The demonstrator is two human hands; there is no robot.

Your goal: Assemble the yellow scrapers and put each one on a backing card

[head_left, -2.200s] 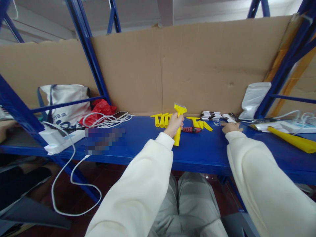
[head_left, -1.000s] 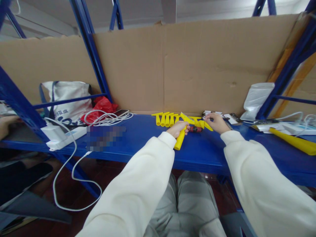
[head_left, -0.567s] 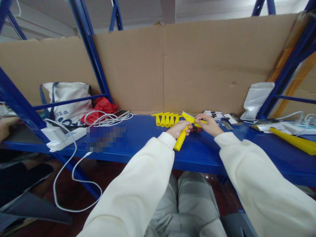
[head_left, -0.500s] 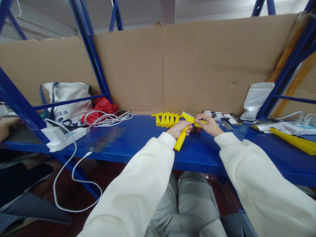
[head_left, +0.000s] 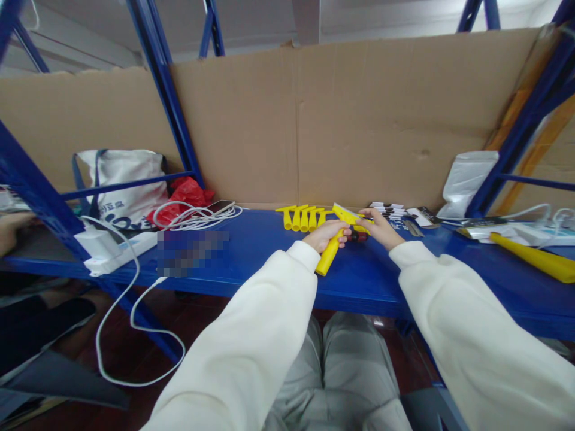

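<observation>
The surface [head_left: 256, 239] is a flat blue panel. Read directions from its middle, with 12 o'clock at the far edge. At 11 o'clock: five yellow scrapers [head_left: 296, 222], set side by side, heads toward the far edge. At 2 o'clock: a red and black screwdriver [head_left: 358, 237], partly hidden; beyond it, a stack of white and black packs [head_left: 390, 209]. Between 2 and 3 o'clock: flat metal blades [head_left: 412, 228]. At 3 o'clock: a power strip [head_left: 557, 237]. At 9 o'clock: a second power strip [head_left: 146, 242]. Near 10 o'clock: a coiled white cable [head_left: 197, 225] beside a red plastic bag [head_left: 191, 191].
</observation>
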